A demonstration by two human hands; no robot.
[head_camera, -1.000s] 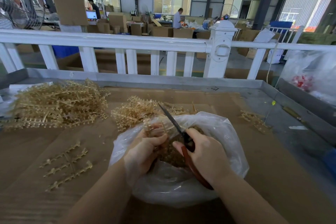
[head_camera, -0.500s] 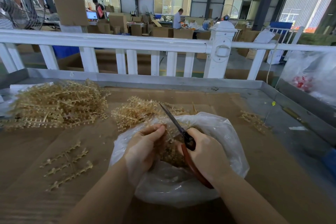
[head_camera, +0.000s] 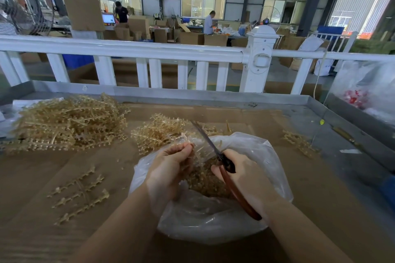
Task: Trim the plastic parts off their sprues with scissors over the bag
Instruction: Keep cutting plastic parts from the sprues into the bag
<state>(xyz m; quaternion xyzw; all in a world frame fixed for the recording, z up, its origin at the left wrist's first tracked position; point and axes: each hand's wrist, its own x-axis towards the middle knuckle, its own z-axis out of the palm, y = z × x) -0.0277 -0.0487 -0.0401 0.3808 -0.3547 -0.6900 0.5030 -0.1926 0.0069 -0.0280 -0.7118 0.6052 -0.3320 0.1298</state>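
Pale translucent tan on the sprue pinched in the left hand. Dark grey on the blades of the scissors in the right hand, reddish brown on the handles. Cloudy translucent white on the bag under both hands, golden tan within. Flat cardboard brown on the tabletop left of the left hand. Straw-gold on the sprue pile beyond it. Glossy white on the railing farther off.

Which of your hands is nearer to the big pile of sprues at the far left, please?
Left. The left hand sits on the bag's side facing the big pile; the right hand is beyond it, gripping the scissors.
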